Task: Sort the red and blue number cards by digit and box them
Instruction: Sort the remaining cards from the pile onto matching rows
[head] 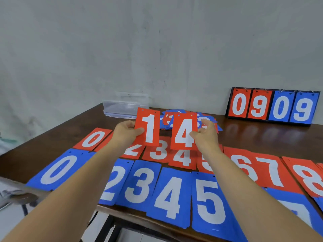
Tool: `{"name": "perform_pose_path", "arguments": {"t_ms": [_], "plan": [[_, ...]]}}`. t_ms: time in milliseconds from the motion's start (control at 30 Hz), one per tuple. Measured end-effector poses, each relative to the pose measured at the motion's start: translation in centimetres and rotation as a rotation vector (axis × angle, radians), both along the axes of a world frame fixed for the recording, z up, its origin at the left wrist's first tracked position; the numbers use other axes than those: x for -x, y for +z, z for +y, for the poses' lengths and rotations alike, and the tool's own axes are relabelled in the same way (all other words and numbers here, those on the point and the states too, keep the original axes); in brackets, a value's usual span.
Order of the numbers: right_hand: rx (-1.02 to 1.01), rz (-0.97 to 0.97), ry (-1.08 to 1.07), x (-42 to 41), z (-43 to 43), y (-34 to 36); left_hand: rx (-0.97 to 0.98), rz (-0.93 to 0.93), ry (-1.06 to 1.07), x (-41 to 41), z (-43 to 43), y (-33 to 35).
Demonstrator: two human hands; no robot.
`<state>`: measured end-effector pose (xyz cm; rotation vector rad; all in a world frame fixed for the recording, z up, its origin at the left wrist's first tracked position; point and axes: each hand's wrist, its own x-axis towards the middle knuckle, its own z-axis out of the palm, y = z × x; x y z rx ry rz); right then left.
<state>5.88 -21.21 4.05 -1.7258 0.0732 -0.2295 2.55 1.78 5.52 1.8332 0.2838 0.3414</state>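
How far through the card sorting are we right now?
Partly done. Red piles and blue piles already lie in digit order across the table. In hand: the left hand holds a red 1, the right hand a red 4. Left: the mixed heap behind, and boxing; the clear box looks empty.

Both bare hands raised side by side, each pinching a card

The left hand grips the lower left edge of the red 1 card, thumb on its face and fingers curled behind. The right hand pinches the right edge of the red 4 card, thumb on the front, index finger hooked over behind. Both forearms reach forward, wrists straight, the cards upright and nearly touching.
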Motion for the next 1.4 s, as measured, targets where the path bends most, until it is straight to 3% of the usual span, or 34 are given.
{"name": "perform_pose_path", "arguments": {"t_ms": [267, 633, 700, 800, 900, 1033, 1200, 1400], "plan": [[0.176, 0.069, -0.121, -0.1, 2.8, 0.9, -0.034, 0.109, -0.015, -2.0, 10.5, -0.3], [0.055, 0.2, -0.344, 2.2, 4.4, 0.0, -0.147, 0.276, -0.148, -4.5, 16.8, -3.0], [0.038, 0.214, -0.368, 2.8, 4.2, -0.1, -0.21, 0.272, -0.149, -4.6, 16.7, -3.7], [0.07, 0.21, -0.411, 3.2, 3.6, -0.3, -0.492, 0.258, -0.141, -4.5, 16.1, -4.1], [0.167, 0.223, -0.431, 2.9, 3.2, -0.9, -0.758, 0.239, -0.12, -4.3, 15.5, -4.4], [0.3, 0.255, -0.424, 2.1, 3.4, -1.9, -0.968, 0.221, -0.078, -4.1, 14.6, -4.1], [0.621, 0.28, -0.431, 1.7, 4.2, -2.7, -1.029, 0.211, -0.09, -4.0, 13.0, -4.2], [0.924, 0.304, -0.439, 2.2, 5.0, -3.0, -0.961, 0.14, -0.167, -3.3, 10.8, -4.0]]}}
